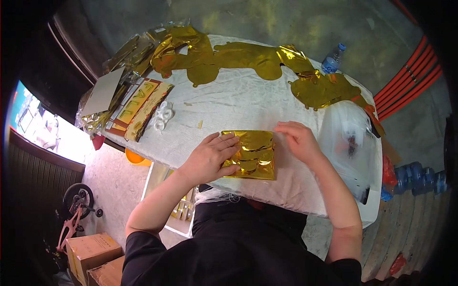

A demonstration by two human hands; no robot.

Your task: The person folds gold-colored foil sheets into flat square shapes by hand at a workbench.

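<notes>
A folded gold foil sheet (256, 152), square and creased, lies on the white cloth near the table's front edge. Across its left side rests my left hand (214, 155), fingers spread and flat on the foil. My right hand (298, 139) is just off the foil's upper right corner, its fingers bent together; what they hold, if anything, is too small to make out. Flat gold foil balloons (245, 55) stretch along the far edge, and another gold foil balloon (324, 90) lies at the far right.
Printed card packs (140, 107), a grey card (102, 90) and white ribbon rolls (163, 115) lie at left. A water bottle (333, 59) stands at the far right, above clear plastic bags (346, 148). Cardboard boxes (93, 250) sit on the floor.
</notes>
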